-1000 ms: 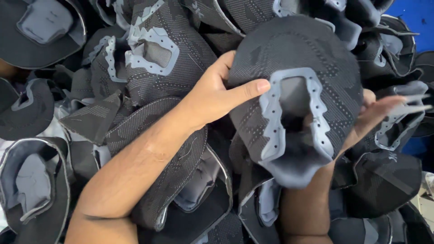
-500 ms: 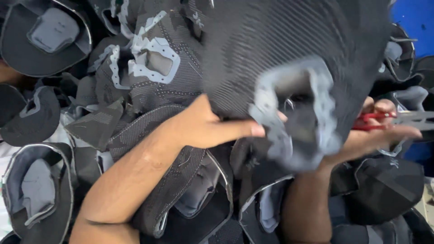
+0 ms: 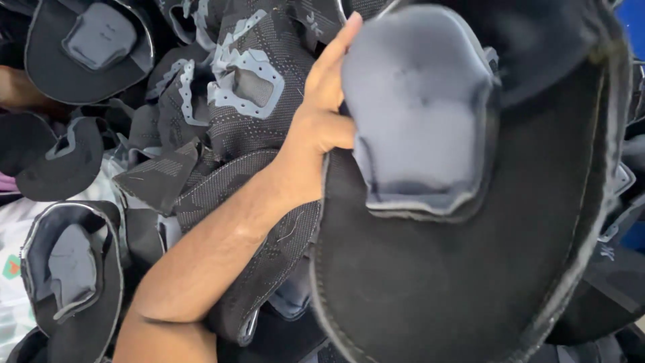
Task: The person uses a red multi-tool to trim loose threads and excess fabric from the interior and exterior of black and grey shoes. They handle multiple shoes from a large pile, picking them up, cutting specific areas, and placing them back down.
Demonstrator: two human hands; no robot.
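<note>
the held upper fills most of the right half of the view, turned so its black inner lining faces the camera, with a dark stitched rim curving along the left and bottom edge. on that lining sits a grey pad, roughly shield-shaped, its lower edge lifted a little from the black fabric.

behind and to the left lies the pile of more uppers, flat and overlapping. most show black knit with pale dotted lines; one near the top centre shows a grey frame around an opening. another upper at top left lies lining up with its own grey pad. a third at bottom left lies the same way, with a pale rim. under it at the left edge shows a strip of light patterned cloth.

the left forearm crosses from the bottom left up toward the centre. the left hand grips the left edge of the held upper, just beside the grey pad; the fingers are together and straight, pointing up, with the thumb out of view behind the fabric.

the right hand is hidden behind the held upper, so i cannot tell its state.
</note>
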